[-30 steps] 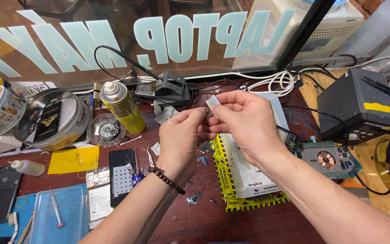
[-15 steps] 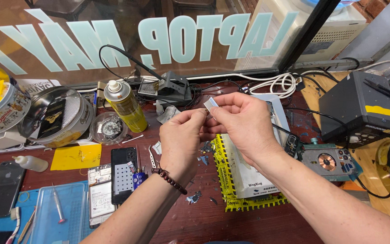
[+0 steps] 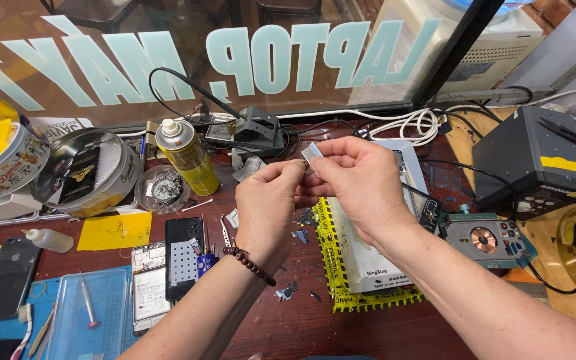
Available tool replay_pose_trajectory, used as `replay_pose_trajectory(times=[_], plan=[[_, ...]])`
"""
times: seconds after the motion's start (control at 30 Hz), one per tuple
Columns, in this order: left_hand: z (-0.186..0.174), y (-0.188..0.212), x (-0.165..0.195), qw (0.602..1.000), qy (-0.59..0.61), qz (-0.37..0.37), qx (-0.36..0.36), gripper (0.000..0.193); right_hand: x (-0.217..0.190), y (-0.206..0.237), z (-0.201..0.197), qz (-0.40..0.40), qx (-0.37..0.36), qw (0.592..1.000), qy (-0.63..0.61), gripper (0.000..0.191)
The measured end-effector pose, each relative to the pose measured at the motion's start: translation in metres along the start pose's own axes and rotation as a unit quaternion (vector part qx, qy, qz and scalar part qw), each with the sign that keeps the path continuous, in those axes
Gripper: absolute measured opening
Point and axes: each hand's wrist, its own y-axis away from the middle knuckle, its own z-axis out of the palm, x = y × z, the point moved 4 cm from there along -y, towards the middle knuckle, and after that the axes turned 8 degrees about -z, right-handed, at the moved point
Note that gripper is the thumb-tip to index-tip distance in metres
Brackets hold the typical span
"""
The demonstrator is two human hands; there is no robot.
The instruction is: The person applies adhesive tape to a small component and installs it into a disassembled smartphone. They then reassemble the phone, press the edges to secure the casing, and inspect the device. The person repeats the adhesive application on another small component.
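Both my hands are raised together over the middle of the dark red workbench (image 3: 288, 327). My right hand (image 3: 355, 183) pinches a small pale strip (image 3: 312, 153) between thumb and forefinger. My left hand (image 3: 268, 207), with a dark bead bracelet at the wrist, has its fingertips pinched at the strip's lower edge. Whether it grips the strip or only touches it is hard to tell. Under my hands lie a white padded pouch (image 3: 361, 260) on a yellow-and-black bag and small dark shards (image 3: 288, 292).
A yellow spray can (image 3: 187, 157), round tins (image 3: 85, 173), an opened phone (image 3: 183, 257), a black phone (image 3: 9, 277), a blue mat with a tool (image 3: 85, 307), a black box unit (image 3: 535, 163), a small circuit board with a fan (image 3: 485, 239) and white cables (image 3: 408, 123) crowd the bench.
My hands have stayed together with the strip, shifting only slightly; the camera view has moved a little.
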Motion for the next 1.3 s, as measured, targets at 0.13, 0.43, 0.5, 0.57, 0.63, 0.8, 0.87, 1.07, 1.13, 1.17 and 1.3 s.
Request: replay_pose_trajectory(times=[0.13, 0.43, 0.5, 0.57, 0.63, 0.8, 0.87, 1.07, 1.13, 1.17, 1.3], plan=[[-0.0007, -0.0014, -0.001, 1.0, 0.0, 0.002, 0.004, 0.021, 0.0008, -0.0018, -0.0007, -0.007, -0.001, 1.0, 0.025, 0.017], [-0.001, -0.0005, -0.0007, 1.0, -0.008, 0.006, 0.008, 0.021, 0.0025, -0.0011, -0.0017, -0.005, -0.001, 1.0, 0.015, 0.017], [-0.001, -0.0002, -0.0006, 1.0, -0.012, 0.007, 0.011, 0.021, 0.0024, -0.0012, -0.0015, -0.002, 0.001, 1.0, 0.027, 0.017], [-0.0009, -0.0001, -0.0006, 1.0, -0.013, 0.008, 0.01, 0.021, 0.0024, -0.0015, -0.0009, 0.0, 0.001, 1.0, 0.027, 0.017], [-0.0004, -0.0008, -0.0005, 1.0, -0.009, 0.007, 0.005, 0.021, 0.0022, -0.0022, -0.0007, 0.001, 0.002, 1.0, 0.03, 0.017], [-0.0008, -0.0018, -0.0007, 1.0, -0.001, 0.001, 0.001, 0.021, 0.0024, -0.0032, -0.0008, 0.0, 0.004, 0.999, 0.035, 0.016], [-0.0008, -0.0024, -0.0011, 1.0, -0.003, -0.002, 0.002, 0.022, 0.0027, -0.004, -0.0009, -0.002, 0.003, 0.999, 0.035, 0.016], [-0.0011, -0.0029, -0.0014, 1.0, -0.008, 0.004, 0.004, 0.022, 0.0041, -0.0034, -0.0012, -0.008, 0.001, 1.0, 0.014, 0.016], [0.0006, -0.0047, -0.002, 1.0, 0.015, -0.011, -0.004, 0.021, 0.0033, -0.0041, -0.002, -0.013, 0.002, 1.0, 0.008, 0.016], [0.0011, -0.006, -0.0017, 0.999, 0.026, -0.017, -0.008, 0.02, 0.0028, -0.0049, -0.0019, -0.017, 0.003, 1.0, 0.009, 0.017], [0.0011, -0.0062, -0.0004, 1.0, 0.002, 0.003, -0.001, 0.021, 0.0016, -0.0055, -0.003, -0.013, 0.0, 1.0, 0.017, 0.017]])
